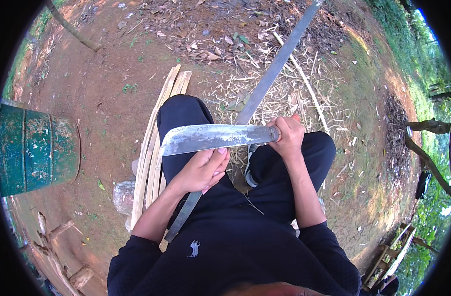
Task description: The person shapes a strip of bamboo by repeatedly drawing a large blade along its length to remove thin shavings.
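Observation:
My right hand (288, 135) is closed round the handle of a machete (206, 138). Its broad, worn blade lies across in front of me, pointing left above my lap. A long flat grey strip (277, 66), perhaps bamboo or wood, runs slantwise from beside my left hip to the far right, passing beneath the blade. My left hand (203, 170) is closed round this strip just below the blade, with the thumb close to the blade's lower edge. The palm and blade hide the strip's middle part.
Several pale split wood strips (149, 148) lie beside my left leg, near a clear plastic-looking object (123, 197). A green metal drum (38, 150) is at the left. Shavings (294, 98) and dry leaves cover the ground ahead. Wooden poles (427, 127) stand at the right.

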### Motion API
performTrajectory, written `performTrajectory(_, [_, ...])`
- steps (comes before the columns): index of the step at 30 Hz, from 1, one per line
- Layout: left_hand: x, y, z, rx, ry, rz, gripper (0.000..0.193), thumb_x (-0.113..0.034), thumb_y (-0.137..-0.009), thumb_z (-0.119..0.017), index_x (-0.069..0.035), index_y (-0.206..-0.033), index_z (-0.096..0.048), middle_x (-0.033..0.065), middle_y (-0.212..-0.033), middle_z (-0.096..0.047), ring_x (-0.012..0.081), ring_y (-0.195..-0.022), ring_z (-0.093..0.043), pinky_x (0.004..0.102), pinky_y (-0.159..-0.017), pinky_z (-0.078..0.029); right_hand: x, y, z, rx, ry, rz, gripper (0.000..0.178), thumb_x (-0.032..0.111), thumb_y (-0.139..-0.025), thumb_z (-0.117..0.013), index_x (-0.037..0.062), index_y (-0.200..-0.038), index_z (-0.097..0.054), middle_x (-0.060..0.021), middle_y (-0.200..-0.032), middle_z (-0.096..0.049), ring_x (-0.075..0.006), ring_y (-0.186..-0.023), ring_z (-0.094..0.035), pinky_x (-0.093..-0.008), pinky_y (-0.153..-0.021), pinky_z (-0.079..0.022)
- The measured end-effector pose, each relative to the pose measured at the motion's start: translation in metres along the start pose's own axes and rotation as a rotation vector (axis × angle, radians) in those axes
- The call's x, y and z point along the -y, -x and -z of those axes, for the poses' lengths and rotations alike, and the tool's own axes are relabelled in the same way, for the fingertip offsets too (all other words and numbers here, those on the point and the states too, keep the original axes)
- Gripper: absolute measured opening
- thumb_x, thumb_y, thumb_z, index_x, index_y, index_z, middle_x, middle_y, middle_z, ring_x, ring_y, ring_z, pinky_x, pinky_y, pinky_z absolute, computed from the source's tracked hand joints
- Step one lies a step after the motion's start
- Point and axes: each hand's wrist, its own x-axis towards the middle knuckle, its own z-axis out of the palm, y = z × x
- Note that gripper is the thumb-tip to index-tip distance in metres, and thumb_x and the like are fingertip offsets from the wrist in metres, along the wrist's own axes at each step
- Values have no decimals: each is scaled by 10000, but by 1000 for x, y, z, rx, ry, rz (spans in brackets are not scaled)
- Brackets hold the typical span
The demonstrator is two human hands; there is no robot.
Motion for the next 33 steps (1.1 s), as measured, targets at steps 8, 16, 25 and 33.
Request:
performTrajectory(8, [7, 16, -2, -38, 103, 1, 317, -362, -1092, -311, -82, -976, -403, -16, -613, -341, 54, -336, -291, 227, -286, -290, -54, 15, 13, 41, 209, -452, 131, 110, -741, -723, 59, -700, -610, -128, -560, -602, -296, -496, -622, -399, -503, -488])
performTrajectory(16, [14, 11, -4, 1, 85, 14, 328, -373, -1093, -307, -83, -977, -405, -24, -604, -338, 52, -340, -295, 225, -296, -300, -7, 9, 13, 150, 61, -19, 229, 111, -541, -748, 102, -703, -588, -86, -612, -574, -268, -557, -595, -343, -598, -424])
performTrajectory(25, [24, 48, -5, 26, 117, 96, 322, -358, -1093, -308, -75, -970, -402, -15, -617, -351, 60, -341, -334, 226, -299, -309, -67, 3, 30, 80, 225, -520, 157, 158, -802, -671, 35, -717, -621, -176, -576, -613, -357, -533, -639, -443, -525, -509])
performTrajectory(33, [30, 72, -4, 61, 165, 182, 291, -341, -1091, -324, -74, -992, -392, -10, -632, -362, 64, -357, -349, 228, -302, -320, -86, 7, 50, 130, 247, -324, 77, 112, -685, -682, 70, -690, -618, -132, -586, -604, -326, -555, -639, -438, -558, -511])
